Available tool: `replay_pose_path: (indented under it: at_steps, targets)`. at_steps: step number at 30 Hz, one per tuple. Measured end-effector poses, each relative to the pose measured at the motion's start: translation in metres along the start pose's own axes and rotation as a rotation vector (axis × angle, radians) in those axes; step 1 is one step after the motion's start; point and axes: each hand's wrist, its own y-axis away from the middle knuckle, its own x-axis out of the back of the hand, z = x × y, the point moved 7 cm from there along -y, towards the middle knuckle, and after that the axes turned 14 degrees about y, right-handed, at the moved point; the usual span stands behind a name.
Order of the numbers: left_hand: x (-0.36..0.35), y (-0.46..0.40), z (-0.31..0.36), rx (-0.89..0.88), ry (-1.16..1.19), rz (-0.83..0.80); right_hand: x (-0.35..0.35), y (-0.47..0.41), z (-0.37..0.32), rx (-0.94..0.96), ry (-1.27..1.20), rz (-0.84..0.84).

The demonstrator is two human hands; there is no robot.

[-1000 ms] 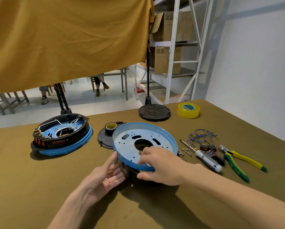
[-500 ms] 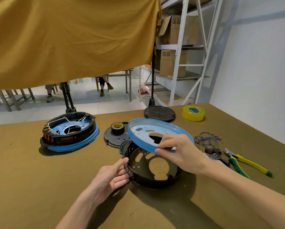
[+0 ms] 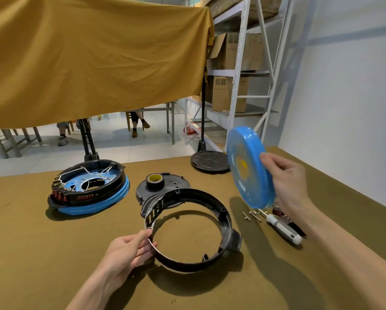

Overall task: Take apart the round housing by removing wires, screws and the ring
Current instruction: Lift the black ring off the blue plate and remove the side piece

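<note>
open table (image 3: 42,253) surface lower left and along near edge, free for passing. centre blocked by black ring (image 3: 223,222), tilted, left hand (image 3: 129,248) gripping its near-left rim. behind it dark disc (image 3: 174,186) with tape roll (image 3: 155,180). far left second housing (image 3: 89,186) with wires. right side crowded: screwdriver (image 3: 283,229), loose screws (image 3: 252,214), right hand (image 3: 288,182) holding blue plate (image 3: 250,171) upright above them. yellow cloth (image 3: 93,57) hangs over far edge.

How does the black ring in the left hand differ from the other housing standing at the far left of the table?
The black ring, pinched by the left hand, is bare and open through; the far-left housing keeps its wires, plate and blue rim. The ring is tilted up; the housing lies flat, untouched. Both are round and black.
</note>
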Motion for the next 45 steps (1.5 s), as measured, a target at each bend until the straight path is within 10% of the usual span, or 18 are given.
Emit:
replay_pose_path:
  at_steps: [11, 31, 38, 45]
  targets:
    - [0.009, 0.004, 0.018, -0.137, 0.157, 0.076, -0.003, 0.008, 0.058, -0.567, -0.635, 0.007]
    - [0.007, 0.027, 0.033, -0.118, 0.387, 0.062, -0.044, 0.087, 0.107, -0.826, -0.719, 0.015]
    - [-0.017, 0.02, 0.017, -0.145, 0.288, 0.007, -0.015, 0.08, 0.121, -0.636, 0.379, -0.129]
    - [-0.042, 0.003, -0.009, -0.105, 0.275, 0.021, -0.002, 0.074, 0.132, -0.555, 0.637, -0.385]
